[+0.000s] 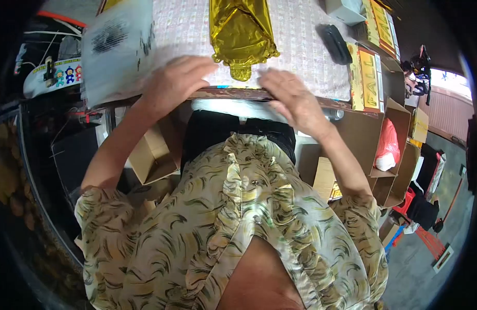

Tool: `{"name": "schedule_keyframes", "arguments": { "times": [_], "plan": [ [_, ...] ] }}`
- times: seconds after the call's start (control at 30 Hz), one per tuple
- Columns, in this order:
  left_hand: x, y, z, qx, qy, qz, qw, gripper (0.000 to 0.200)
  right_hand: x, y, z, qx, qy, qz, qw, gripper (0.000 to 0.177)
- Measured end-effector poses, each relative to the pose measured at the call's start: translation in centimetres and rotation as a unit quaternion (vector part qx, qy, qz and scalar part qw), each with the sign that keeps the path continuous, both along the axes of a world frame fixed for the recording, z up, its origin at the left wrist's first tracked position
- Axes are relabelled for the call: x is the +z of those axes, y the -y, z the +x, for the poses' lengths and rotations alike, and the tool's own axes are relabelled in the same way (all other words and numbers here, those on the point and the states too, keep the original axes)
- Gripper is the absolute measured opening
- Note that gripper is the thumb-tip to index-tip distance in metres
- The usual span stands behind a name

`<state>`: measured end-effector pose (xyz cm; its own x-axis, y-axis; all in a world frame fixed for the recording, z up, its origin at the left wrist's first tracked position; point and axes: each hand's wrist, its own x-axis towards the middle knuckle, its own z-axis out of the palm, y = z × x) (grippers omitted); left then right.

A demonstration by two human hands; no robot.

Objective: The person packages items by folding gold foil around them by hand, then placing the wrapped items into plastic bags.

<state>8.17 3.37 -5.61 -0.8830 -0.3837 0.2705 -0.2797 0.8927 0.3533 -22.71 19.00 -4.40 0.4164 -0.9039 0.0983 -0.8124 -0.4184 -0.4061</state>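
A flat, shiny gold foil piece [243, 39], which looks like an uninflated foil balloon, lies on the patterned tablecloth with its narrow tab towards me. My left hand [181, 80] is to the left of the tab, fingers stretched out over the cloth near the table's front edge. On the other side, my right hand [292, 98] reaches over the edge with its fingers extended and its thumb lower down. Both hands are apart from the foil, and nothing shows in either of them.
Clear plastic bags [117, 51] lie at the table's left. A black case [335, 44] and yellow-fronted cardboard boxes [370, 77] line the right side. Beyond them stands an open carton with a red bag [387, 144]. Another open carton [155, 155] is below the table on the left.
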Motion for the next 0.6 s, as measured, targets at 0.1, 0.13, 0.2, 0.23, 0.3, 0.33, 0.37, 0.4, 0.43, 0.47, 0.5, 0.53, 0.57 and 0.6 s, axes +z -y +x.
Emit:
{"name": "schedule_keyframes", "arguments": {
  "times": [0.1,0.13,0.2,0.23,0.3,0.33,0.37,0.4,0.43,0.47,0.5,0.53,0.57,0.6],
  "plan": [
    [0.9,0.1,-1.1,-0.034,-0.031,0.042,0.998,0.019,0.4,-0.1,1.8,0.006,0.079,0.042,0.996,0.046],
    [0.7,0.3,-1.2,-0.053,-0.007,0.069,0.996,0.014,0.5,-0.1,1.9,0.015,0.131,0.086,0.987,0.043],
    [-0.3,0.2,-1.3,-0.073,-0.004,0.041,0.996,0.01,0.4,-0.3,1.1,0.003,0.144,0.064,0.988,0.038],
    [-0.6,0.6,-1.4,-0.084,-0.002,0.012,0.996,0.007,1.1,-0.3,0.2,-0.036,0.15,0.049,0.987,0.037],
    [0.1,0.5,-0.9,-0.048,-0.005,0.114,0.992,0.007,1.9,-0.8,-2.0,-0.087,0.063,-0.045,0.993,0.035],
    [0.3,0.2,-0.8,-0.04,-0.017,0.168,0.985,0.006,1.4,-2.0,-2.8,-0.179,-0.031,-0.058,0.982,0.034],
    [0.5,0.2,-0.7,-0.037,-0.016,0.163,0.986,0.006,0.8,-2.6,-3.7,-0.22,-0.036,-0.083,0.971,0.031],
    [0.7,0.1,-0.6,-0.031,-0.013,0.184,0.982,0.007,0.8,-3.3,-4.3,-0.264,-0.038,-0.061,0.962,0.03],
    [0.8,-0.2,-0.6,-0.022,-0.01,0.207,0.978,0.007,0.2,-4.2,-5.0,-0.277,-0.056,-0.062,0.957,0.029],
    [0.9,-0.3,-0.4,-0.014,-0.009,0.207,0.978,0.007,-0.3,-4.9,-5.4,-0.288,-0.071,-0.063,0.953,0.028],
    [0.9,-0.5,-0.2,-0.009,-0.011,0.205,0.979,0.008,0.0,-5.2,-5.4,-0.273,-0.07,-0.07,0.957,0.027],
    [0.7,-0.7,0.2,-0.003,-0.014,0.202,0.979,0.008,0.2,-5.3,-5.4,-0.257,-0.069,-0.078,0.961,0.026],
    [-0.2,-1.0,0.7,0.008,-0.016,0.203,0.979,0.013,0.1,-5.4,-5.2,-0.271,-0.074,-0.046,0.959,0.024],
    [-0.1,-1.8,1.1,0.016,-0.015,0.202,0.979,0.013,-0.2,-5.9,-4.9,-0.264,-0.071,-0.048,0.961,0.024]
  ]
}}
